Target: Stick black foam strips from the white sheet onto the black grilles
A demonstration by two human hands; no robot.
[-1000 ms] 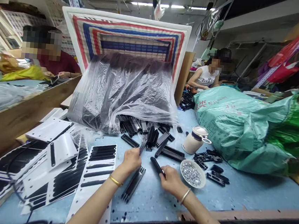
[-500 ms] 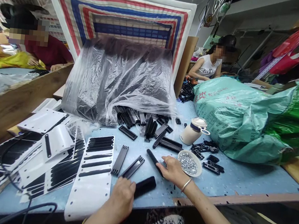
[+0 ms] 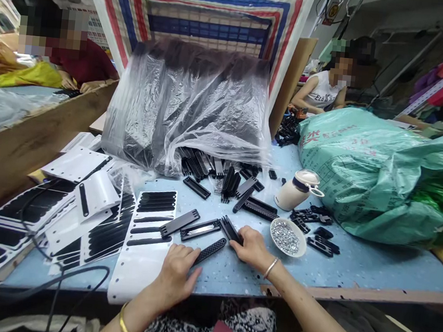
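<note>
My left hand (image 3: 179, 272) is at the table's near side. Its index finger and thumb close round the near end of a black perforated plastic strip (image 3: 212, 249). My right hand (image 3: 253, 248) grips a black slotted plastic strip (image 3: 230, 228), tilted, between thumb and fingers. Just beyond the hands lie a frame-like black strip (image 3: 200, 230) with a pale inside and a dark grey strip (image 3: 179, 223), its left end over a white sheet (image 3: 128, 274) of black adhesive strips. A white bowl (image 3: 301, 251) of small shiny metal pieces stands right of my right hand.
Behind lies a clear plastic bag (image 3: 195, 111) with black strips spilling out. A cream bottle (image 3: 291, 194), small black parts (image 3: 320, 244) and a big green sack (image 3: 366, 169) are on the right. Adhesive sheets (image 3: 76, 165) and a cable (image 3: 58, 288) lie left. Two people sit farther off.
The strips before me have shifted and turned; the dark grey one now slants onto the white sheet. The strip at my right hand now shows its slotted end. The camera view has shifted.
</note>
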